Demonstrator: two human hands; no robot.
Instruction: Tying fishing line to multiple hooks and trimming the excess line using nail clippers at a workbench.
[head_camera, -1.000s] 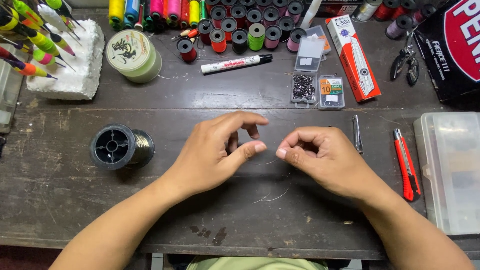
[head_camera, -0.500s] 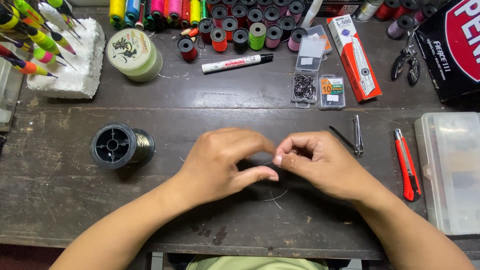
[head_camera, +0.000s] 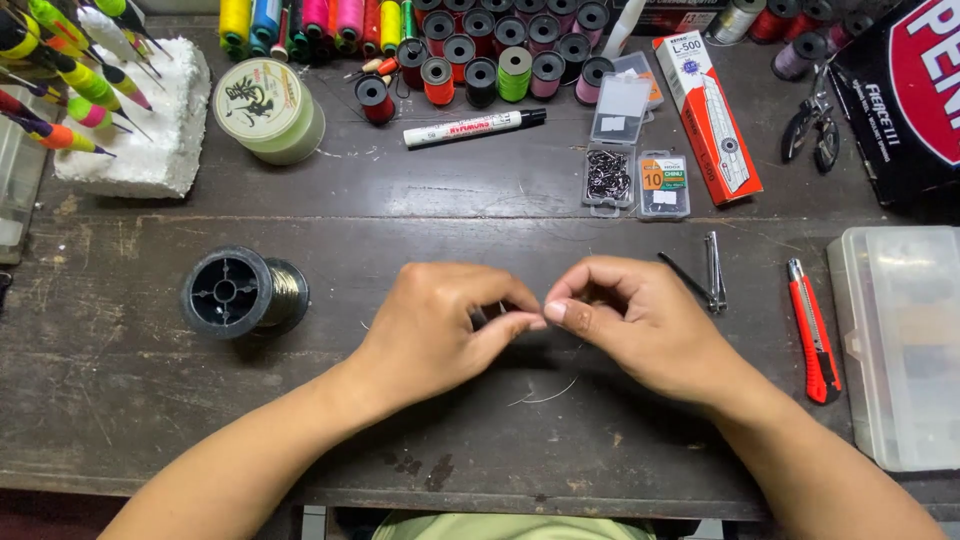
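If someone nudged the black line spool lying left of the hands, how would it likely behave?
The black line spool lies on its side on the wooden table, round flanges down, so it would probably roll. It looks like hollow plastic, likely light. Its wound line may loosen if handled carelessly.

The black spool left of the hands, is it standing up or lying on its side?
Lying on its side. The black spool shows its round spoked end toward the camera, with the dark wound line visible along its right side, resting on the wooden table.

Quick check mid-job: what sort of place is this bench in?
Probably a hobby bench for fishing tackle. A dark line spool lies on the worn wooden table, bright floats stand in a foam block, and small hook boxes lie beyond the hands.
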